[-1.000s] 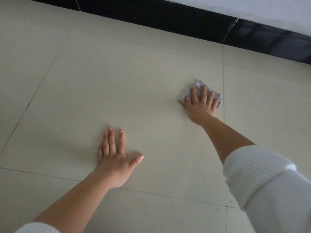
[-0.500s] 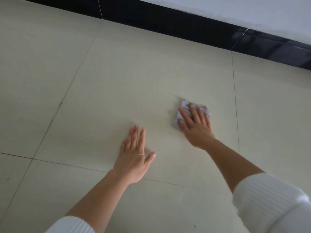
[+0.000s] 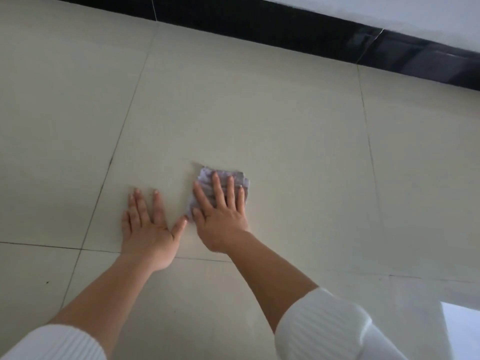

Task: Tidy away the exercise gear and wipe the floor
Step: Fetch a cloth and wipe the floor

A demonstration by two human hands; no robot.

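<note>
- Right hand [image 3: 220,216]: my fingers straight, palm pressing folded grey cloth [image 3: 223,179] flat to the floor [image 3: 259,113].
- Left hand [image 3: 146,227]: flat beside it, fingers spread, holding nothing.
- Black skirting [image 3: 259,19]: well beyond; bare tiles all round.

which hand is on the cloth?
The right hand, pressing flat on the purple cloth; the left hand rests flat on the bare floor beside it.

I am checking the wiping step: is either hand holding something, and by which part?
Nothing is gripped. The right hand presses flat on the cloth, covering its near part with straight fingers. The left hand rests bare on the floor.
</note>
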